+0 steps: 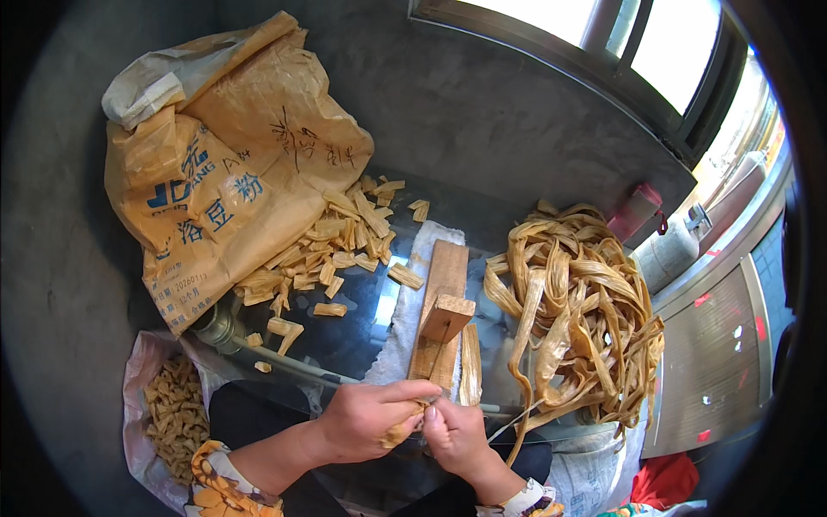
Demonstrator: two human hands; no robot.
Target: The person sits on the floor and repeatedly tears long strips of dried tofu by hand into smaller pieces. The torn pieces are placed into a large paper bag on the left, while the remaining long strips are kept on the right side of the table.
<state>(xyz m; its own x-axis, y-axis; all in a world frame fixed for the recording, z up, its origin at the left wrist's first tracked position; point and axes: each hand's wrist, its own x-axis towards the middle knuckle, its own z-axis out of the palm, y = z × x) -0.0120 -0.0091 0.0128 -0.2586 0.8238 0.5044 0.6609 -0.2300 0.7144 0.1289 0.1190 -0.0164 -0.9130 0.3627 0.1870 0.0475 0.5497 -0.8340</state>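
Note:
My left hand [368,420] and my right hand [455,436] meet at the near end of a wooden jig [446,284], a board with an upright block and a thin metal rod. Yellowish-brown strip material, which looks like tofu skin, is pinched in my left fist; a pale string trails right from my right hand. What my right fingers grip is mostly hidden. The jig lies on a white towel [394,352], with a flat strip [471,368] beside it. Short folded pieces [336,245] are heaped to the left, and a pile of long strips [575,304] lies to the right.
A large printed paper sack [258,174] leans at the back left of the glass table. Below it stands an open bag of small knotted pieces [174,413]. A pink-lidded container [636,213] and a grey gas cylinder [669,249] are at the right.

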